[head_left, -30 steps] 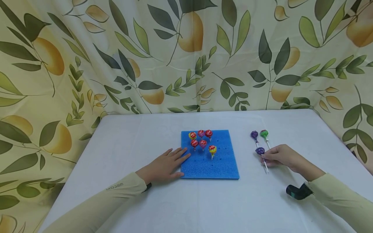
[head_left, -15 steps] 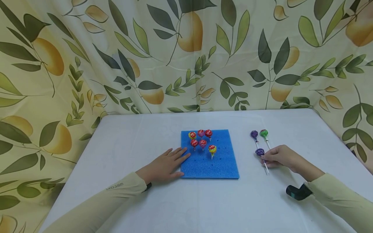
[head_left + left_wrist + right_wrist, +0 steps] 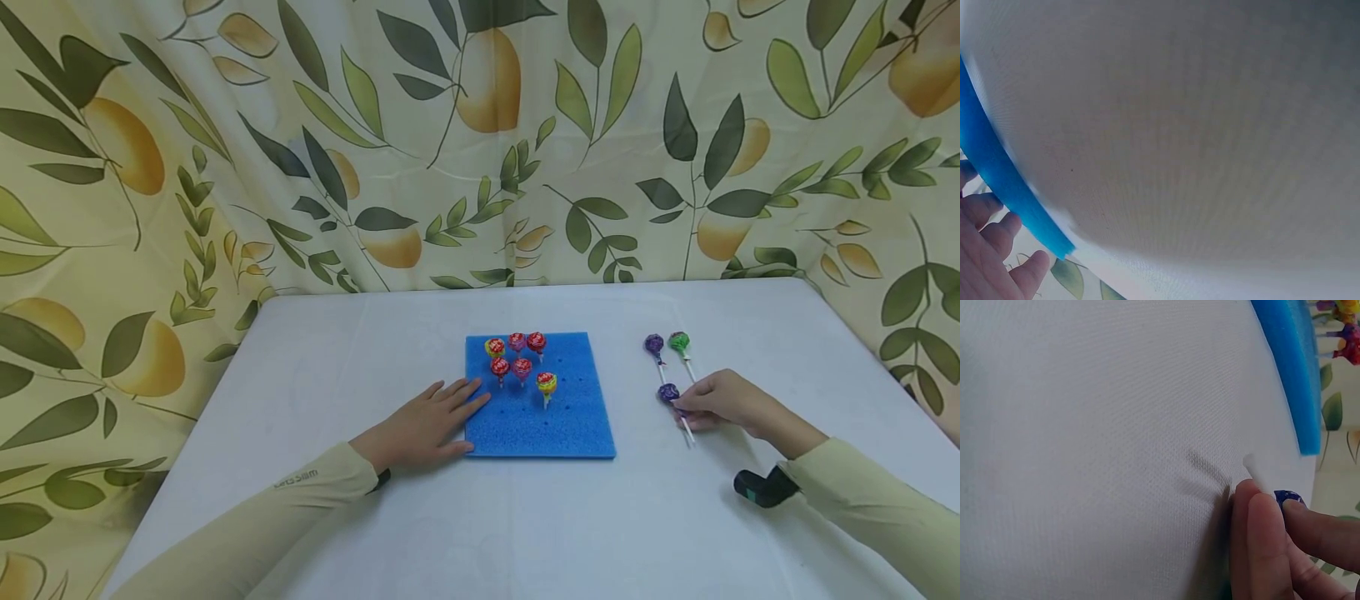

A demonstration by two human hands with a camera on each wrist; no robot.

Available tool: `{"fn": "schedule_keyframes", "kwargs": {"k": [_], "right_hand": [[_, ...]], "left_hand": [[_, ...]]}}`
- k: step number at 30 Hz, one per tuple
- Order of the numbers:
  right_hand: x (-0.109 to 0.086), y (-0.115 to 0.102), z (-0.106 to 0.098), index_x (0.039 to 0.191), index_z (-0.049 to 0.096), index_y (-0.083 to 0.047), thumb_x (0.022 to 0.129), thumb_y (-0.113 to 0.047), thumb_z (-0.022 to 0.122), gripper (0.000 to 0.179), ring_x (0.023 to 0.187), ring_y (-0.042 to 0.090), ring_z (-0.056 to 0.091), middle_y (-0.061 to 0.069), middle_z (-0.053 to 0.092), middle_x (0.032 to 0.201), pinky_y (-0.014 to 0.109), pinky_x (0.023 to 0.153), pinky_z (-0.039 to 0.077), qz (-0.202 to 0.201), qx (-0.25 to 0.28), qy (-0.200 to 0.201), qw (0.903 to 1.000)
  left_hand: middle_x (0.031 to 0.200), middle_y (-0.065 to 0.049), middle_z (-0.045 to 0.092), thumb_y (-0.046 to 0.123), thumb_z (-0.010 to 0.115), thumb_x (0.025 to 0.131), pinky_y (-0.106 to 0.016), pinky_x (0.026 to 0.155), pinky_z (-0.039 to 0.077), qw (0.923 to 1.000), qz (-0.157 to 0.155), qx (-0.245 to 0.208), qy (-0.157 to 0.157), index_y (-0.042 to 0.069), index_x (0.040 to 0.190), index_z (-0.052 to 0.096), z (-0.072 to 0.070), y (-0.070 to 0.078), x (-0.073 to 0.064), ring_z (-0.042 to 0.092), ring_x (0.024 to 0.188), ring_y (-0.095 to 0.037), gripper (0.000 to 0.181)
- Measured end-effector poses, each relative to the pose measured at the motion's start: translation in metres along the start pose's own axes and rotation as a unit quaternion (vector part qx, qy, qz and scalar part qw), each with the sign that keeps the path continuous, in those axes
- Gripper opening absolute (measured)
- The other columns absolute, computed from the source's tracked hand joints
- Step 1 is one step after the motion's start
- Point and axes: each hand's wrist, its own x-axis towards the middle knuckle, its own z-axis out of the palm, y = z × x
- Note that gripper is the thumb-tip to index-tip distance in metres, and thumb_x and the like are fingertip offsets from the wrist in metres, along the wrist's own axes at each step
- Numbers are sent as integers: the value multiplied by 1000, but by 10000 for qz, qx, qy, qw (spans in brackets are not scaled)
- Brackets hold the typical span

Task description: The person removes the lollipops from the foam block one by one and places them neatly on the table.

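A blue foam board (image 3: pixel 570 433) lies flat on the white table. Several lollipops stand upright in it, among them a yellow-and-red lollipop (image 3: pixel 547 384) nearest its middle. My left hand (image 3: pixel 423 425) rests with spread fingers at the board's left edge; in the left wrist view its fingertips (image 3: pixel 1004 231) touch the blue edge. To the right of the board, my right hand (image 3: pixel 723 400) pinches a purple lollipop (image 3: pixel 668 392) by its stick. The right wrist view shows the white stick end (image 3: pixel 1257 470) poking out past the fingers, and most of the wrapped head is hidden.
Just beyond the right hand lie another purple lollipop (image 3: pixel 654 343) and a green lollipop (image 3: pixel 680 341), its stick end hidden by the hand. A patterned leaf-and-fruit curtain (image 3: pixel 420 208) hangs behind the white table (image 3: pixel 360 333). Black wrist devices (image 3: pixel 765 487) show at the sleeves.
The right forearm and hand have shifted very slightly away from me, still holding the purple lollipop. The left hand and the board's lollipops have stayed put.
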Motion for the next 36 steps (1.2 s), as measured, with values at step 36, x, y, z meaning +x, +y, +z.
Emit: {"fn": "schedule_keyframes", "kwargs": {"k": [36], "right_hand": [[-4, 3, -11, 105, 63, 14, 92, -14, 57, 32, 65, 12, 67, 2, 70, 74, 25, 64, 57, 7, -657, 26, 9978]], "left_hand": [[159, -3, 14, 57, 38, 94, -48, 117, 21, 9999, 18, -112, 45, 21, 152, 16, 1, 0, -1, 15, 147, -24, 72]]}}
